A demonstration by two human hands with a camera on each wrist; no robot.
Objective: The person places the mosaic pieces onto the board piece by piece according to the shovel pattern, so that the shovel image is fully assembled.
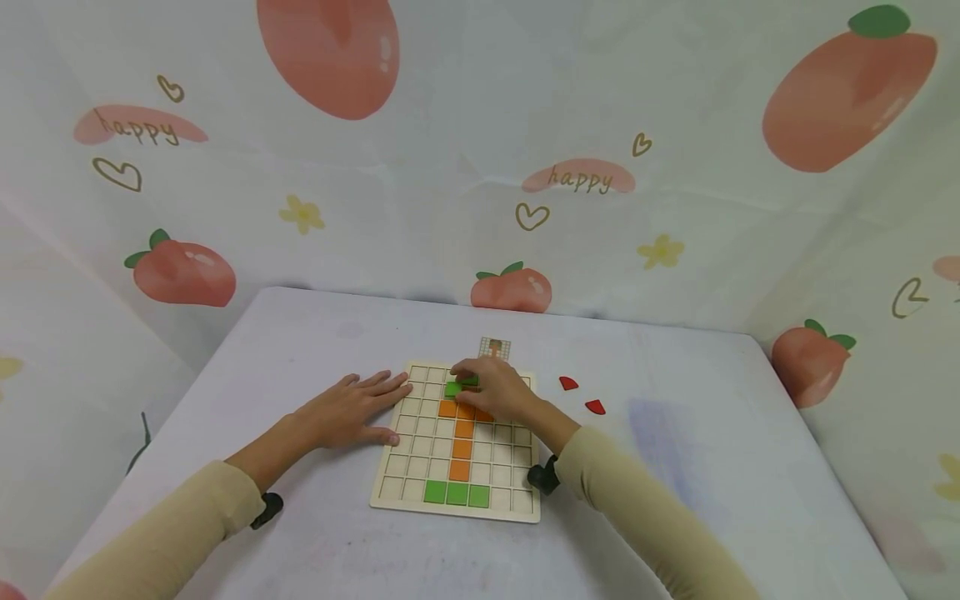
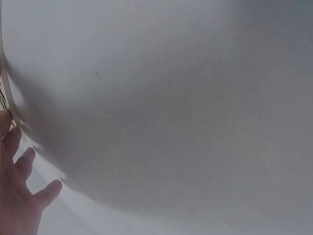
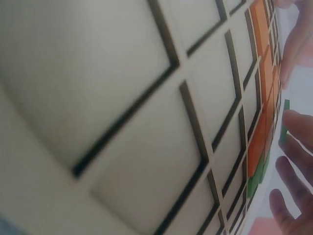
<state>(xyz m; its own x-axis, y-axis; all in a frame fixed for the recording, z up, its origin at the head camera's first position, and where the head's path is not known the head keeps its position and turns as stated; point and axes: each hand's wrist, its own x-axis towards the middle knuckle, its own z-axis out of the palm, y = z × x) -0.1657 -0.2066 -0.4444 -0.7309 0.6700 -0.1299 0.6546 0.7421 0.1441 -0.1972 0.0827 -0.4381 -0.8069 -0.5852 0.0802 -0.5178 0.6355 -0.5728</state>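
Observation:
A pale wooden grid board lies on the white table. Orange tiles form a T on it, with green tiles along its near row and more green near the far end. My left hand is spread flat, its fingertips and thumb at the board's left edge. Over the far part of the board, my right hand pinches a green tile, which stands on edge at the fingertips in the right wrist view. In the left wrist view, the left fingers show near the board's edge.
Two red quarter-circle pieces lie right of the board. A small pattern card sits just beyond its far edge, partly behind the right hand. A white curtain with peach prints stands behind the table.

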